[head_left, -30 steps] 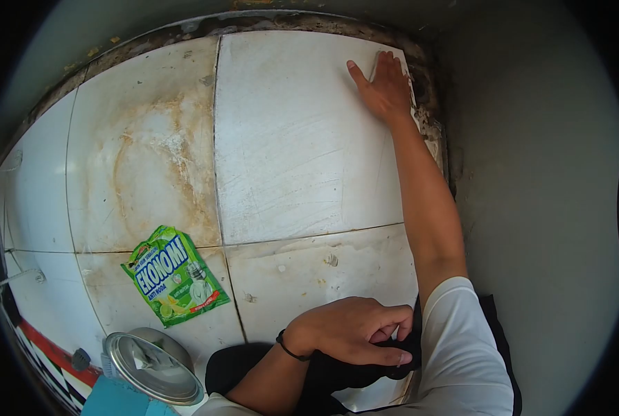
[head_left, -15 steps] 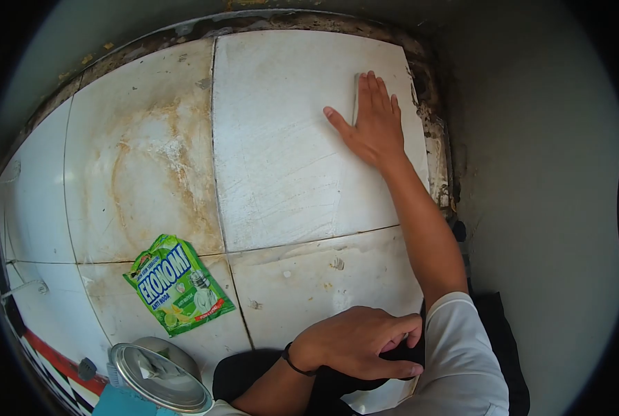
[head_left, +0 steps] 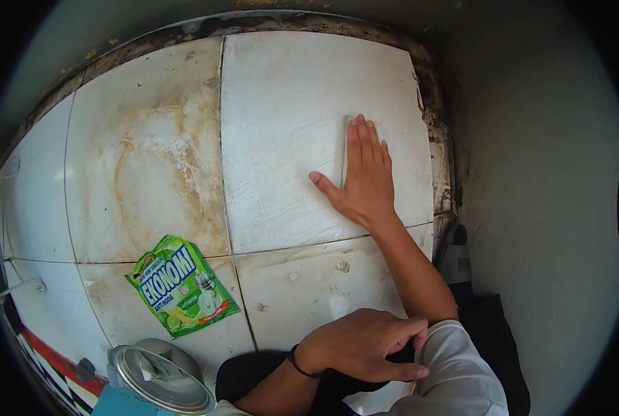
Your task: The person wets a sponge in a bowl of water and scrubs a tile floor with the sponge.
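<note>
My right hand (head_left: pixel 366 170) lies flat, thumb spread, on a thin pale rectangular piece (head_left: pixel 348 126) that is pressed against the large white tile (head_left: pixel 275 90). Only the left and top edges of that piece show beside my fingers. Nearer my body, my left hand (head_left: pixel 365 345), with a dark band at its wrist, hangs over my dark-clad leg. Its fingers are curled and its thumb points right; nothing shows in it. Left of the tile is another tile with brown stains (head_left: pixel 150 159).
A green EKONOMI packet (head_left: pixel 183 288) lies on the lower left tiles. Below it stands a round metal bowl (head_left: pixel 164 378) by a blue item (head_left: pixel 124 402). Grey walls (head_left: pixel 545 208) rise at the right and back, with a dirty broken edge at their foot. A shoe (head_left: pixel 456 256) shows at the right.
My right hand has slid from the tile's far right corner toward my body and slightly left, with the pale piece under it. My left hand has stayed nearly in place.
</note>
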`<state>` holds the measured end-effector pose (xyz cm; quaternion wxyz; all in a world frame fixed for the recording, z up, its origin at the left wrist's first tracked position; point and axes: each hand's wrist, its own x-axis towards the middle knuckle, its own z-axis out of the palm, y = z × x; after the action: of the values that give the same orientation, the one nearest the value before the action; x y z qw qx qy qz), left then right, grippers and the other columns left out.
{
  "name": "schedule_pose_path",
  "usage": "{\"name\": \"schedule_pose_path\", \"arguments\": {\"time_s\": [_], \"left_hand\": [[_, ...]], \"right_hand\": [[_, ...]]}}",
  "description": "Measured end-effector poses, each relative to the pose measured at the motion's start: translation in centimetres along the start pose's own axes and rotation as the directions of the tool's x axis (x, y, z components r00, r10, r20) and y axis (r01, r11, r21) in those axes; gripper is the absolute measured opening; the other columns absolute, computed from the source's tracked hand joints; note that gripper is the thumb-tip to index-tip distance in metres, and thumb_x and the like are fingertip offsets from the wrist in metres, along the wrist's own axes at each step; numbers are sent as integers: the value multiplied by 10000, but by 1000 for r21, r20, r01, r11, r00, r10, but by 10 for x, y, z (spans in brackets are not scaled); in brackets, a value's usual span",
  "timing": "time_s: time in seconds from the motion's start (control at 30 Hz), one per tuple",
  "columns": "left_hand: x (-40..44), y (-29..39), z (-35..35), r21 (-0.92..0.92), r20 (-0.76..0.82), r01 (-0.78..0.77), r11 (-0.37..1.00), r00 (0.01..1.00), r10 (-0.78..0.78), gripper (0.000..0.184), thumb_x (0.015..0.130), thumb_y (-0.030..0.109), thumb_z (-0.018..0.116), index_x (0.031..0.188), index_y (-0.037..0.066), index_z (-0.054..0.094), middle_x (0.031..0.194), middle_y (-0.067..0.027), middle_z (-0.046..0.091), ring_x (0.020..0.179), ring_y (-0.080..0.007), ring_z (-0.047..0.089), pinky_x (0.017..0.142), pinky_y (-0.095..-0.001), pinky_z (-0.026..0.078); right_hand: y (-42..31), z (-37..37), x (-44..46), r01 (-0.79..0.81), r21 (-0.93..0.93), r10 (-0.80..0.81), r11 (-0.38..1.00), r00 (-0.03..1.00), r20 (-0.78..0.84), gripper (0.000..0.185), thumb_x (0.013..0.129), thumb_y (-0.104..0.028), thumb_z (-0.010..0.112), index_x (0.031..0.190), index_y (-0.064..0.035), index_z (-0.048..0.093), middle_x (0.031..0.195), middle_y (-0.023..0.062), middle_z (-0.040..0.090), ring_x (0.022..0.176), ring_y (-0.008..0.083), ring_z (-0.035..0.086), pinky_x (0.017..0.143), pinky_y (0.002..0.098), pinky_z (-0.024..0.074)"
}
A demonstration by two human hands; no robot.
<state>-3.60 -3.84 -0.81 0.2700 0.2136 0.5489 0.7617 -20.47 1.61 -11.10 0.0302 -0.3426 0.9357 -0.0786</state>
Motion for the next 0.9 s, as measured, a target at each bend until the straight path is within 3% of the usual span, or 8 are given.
{"name": "schedule_pose_path", "arguments": {"time_s": [0.1,0.2,0.3,0.37,0.5,0.6,0.73,0.9], "left_hand": [[-1,1,1,-14,-5,25,1000,1000,-25,471,911,540,658,979,91,531,616,-67,506,577,-270,536,570,-412,393],[0,3,2,10,23,59,998,998,-60,468,913,535,656,983,89,534,633,-79,525,600,-280,553,574,-419,401],[1,6,0,42,10,58,997,998,-58,457,919,522,653,986,86,535,639,-86,546,601,-298,567,578,-425,410],[1,5,-1,44,-11,48,998,999,-47,445,926,501,668,997,83,532,633,-42,473,581,-253,511,565,-404,377],[-1,4,-4,29,-31,44,999,999,-43,431,933,489,671,995,86,533,623,-24,433,571,-230,484,557,-395,358],[-1,-1,-1,62,-29,34,997,999,-32,418,939,489,665,982,93,538,619,-21,432,568,-219,475,556,-391,350],[-1,-3,3,2,-15,-14,1000,1000,14,419,940,498,662,968,98,539,622,-14,434,566,-207,462,557,-391,344],[-1,-2,7,-6,-16,-7,1000,1000,7,439,928,512,674,957,99,529,625,-16,437,563,-212,455,557,-390,341]], "right_hand": [[-33,-5,-50,110,106,-121,988,987,109,1106,866,-713,598,1582,36,212,1650,223,228,1554,353,170,1238,542,155],[-9,-6,-11,180,25,-182,983,977,108,1089,881,-728,561,1585,26,214,1648,220,239,1553,343,179,1243,527,159],[29,-5,80,61,-130,-56,990,998,40,1017,938,-726,456,1602,-6,180,1668,192,205,1560,311,164,1264,475,156],[65,-3,147,-74,-116,74,990,997,-10,1065,917,-800,365,1606,-9,181,1682,158,189,1571,268,130,1273,438,132],[69,-6,190,-315,16,315,949,948,-45,1089,902,-816,366,1605,-5,184,1686,158,177,1575,274,109,1270,454,132],[36,10,136,-203,25,204,979,977,-57,1094,904,-803,397,1594,23,198,1670,195,207,1564,310,149,1264,480,135],[-45,9,4,107,76,-106,991,994,-18,1101,839,-708,630,1564,39,272,1634,221,275,1540,358,212,1232,541,181],[-75,9,-23,280,202,-294,938,955,39,1106,838,-726,617,1565,34,277,1641,213,265,1542,342,212,1236,527,176]]}}
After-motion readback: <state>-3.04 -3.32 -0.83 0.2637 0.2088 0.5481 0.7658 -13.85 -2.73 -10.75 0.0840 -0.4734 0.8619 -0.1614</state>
